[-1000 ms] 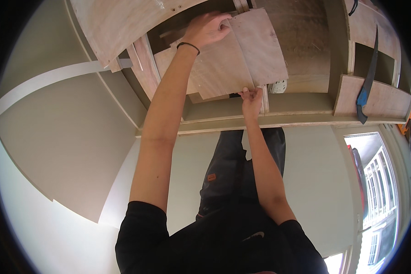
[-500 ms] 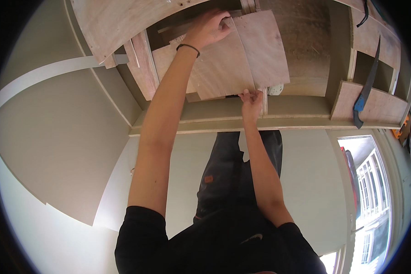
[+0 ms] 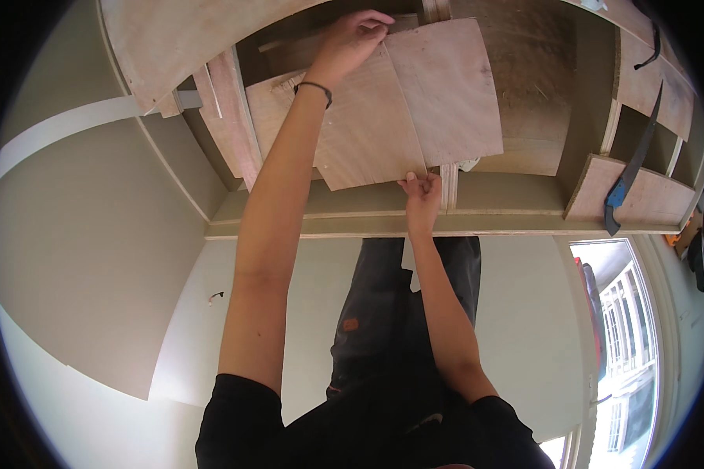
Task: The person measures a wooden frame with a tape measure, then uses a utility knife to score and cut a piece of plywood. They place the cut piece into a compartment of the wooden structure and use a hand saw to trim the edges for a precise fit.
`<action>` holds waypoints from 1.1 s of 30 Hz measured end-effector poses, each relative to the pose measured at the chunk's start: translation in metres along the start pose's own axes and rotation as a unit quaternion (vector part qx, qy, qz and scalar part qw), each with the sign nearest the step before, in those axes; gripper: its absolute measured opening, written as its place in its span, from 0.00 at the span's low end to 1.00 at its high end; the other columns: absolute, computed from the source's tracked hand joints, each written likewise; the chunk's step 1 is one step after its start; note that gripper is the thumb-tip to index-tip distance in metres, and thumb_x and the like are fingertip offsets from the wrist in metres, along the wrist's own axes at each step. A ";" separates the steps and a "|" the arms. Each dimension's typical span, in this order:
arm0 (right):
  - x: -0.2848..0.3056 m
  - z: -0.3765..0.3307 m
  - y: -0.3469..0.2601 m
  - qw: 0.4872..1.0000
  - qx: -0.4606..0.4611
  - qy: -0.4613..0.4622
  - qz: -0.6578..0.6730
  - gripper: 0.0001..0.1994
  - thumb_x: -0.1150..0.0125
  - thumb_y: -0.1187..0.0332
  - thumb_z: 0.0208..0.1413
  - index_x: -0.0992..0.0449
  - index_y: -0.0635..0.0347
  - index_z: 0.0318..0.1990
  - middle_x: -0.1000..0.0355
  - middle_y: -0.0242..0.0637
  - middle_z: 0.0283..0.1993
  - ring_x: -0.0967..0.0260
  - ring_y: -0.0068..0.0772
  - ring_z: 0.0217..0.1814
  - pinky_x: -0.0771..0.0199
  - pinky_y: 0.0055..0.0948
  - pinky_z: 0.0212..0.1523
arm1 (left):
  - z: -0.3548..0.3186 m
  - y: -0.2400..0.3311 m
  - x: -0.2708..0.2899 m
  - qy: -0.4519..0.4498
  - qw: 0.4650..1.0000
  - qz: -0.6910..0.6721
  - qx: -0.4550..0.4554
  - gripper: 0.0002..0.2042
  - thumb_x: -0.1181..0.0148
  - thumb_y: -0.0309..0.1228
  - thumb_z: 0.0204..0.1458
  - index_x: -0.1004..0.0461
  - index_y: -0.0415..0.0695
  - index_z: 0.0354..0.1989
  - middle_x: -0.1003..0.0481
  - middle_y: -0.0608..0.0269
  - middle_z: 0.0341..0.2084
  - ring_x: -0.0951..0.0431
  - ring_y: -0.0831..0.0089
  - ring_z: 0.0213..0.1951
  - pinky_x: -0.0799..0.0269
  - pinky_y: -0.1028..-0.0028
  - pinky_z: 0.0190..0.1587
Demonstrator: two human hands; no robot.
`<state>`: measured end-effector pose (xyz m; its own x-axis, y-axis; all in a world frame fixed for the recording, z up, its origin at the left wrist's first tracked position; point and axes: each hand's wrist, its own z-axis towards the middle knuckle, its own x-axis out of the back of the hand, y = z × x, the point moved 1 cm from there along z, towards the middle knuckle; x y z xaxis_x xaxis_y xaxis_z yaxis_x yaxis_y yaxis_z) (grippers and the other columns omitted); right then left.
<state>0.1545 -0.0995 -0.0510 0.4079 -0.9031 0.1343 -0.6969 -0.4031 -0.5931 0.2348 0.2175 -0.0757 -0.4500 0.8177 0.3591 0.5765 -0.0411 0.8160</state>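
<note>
Two thin plywood panels lie side by side across an opening in a wooden frame, a left panel [image 3: 368,117] and a right panel [image 3: 454,94], meeting or overlapping along a slanting line. At the far end of that line, my left hand [image 3: 352,45] has its thumb and bent fingers closed on the left panel's edge, index finger stretched somewhat. My right hand [image 3: 422,203] pinches the same panel's near edge, close to the near corner of the line. What lies beneath the panels is mostly hidden.
A blue-handled handsaw [image 3: 619,187] rests on a plywood piece [image 3: 665,195] at the right. Narrow plywood strips [image 3: 225,109] stand left of the panels. A larger curved-looking board [image 3: 188,39] is at the far left. The frame's front rail [image 3: 516,225] runs before me.
The left panel has slid slightly left and toward me, both hands moving with it. The right panel has hardly shifted. My view has tilted a little.
</note>
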 end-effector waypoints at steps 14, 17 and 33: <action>0.001 0.000 -0.001 0.999 0.009 -0.018 0.027 0.15 0.38 0.65 0.64 0.37 0.65 0.44 0.31 0.37 0.36 0.27 0.27 0.42 0.23 0.29 0.51 | 0.034 -0.013 -0.016 -0.127 0.985 -0.083 0.085 0.11 0.37 0.39 0.51 0.24 0.45 0.26 0.29 0.73 0.21 0.31 0.80 0.26 0.36 0.73 0.29; 0.001 0.000 0.000 0.999 0.017 -0.022 0.033 0.15 0.38 0.65 0.64 0.38 0.65 0.44 0.32 0.36 0.36 0.27 0.26 0.41 0.23 0.30 0.52 | 0.038 -0.015 -0.018 -0.135 0.983 -0.089 0.083 0.11 0.37 0.39 0.51 0.26 0.46 0.23 0.31 0.74 0.20 0.32 0.80 0.25 0.38 0.73 0.28; 0.000 0.001 0.003 0.999 0.012 -0.011 0.040 0.16 0.37 0.66 0.63 0.38 0.65 0.43 0.33 0.35 0.33 0.27 0.25 0.40 0.22 0.29 0.51 | 0.032 0.003 -0.010 -0.151 0.969 -0.105 0.164 0.09 0.39 0.39 0.51 0.23 0.48 0.25 0.29 0.76 0.22 0.32 0.82 0.26 0.37 0.76 0.30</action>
<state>0.1530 -0.1006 -0.0531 0.3645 -0.9288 0.0677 -0.7133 -0.3252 -0.6208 0.2633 0.2273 -0.0914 -0.3893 0.9210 0.0111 0.7013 0.2886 0.6518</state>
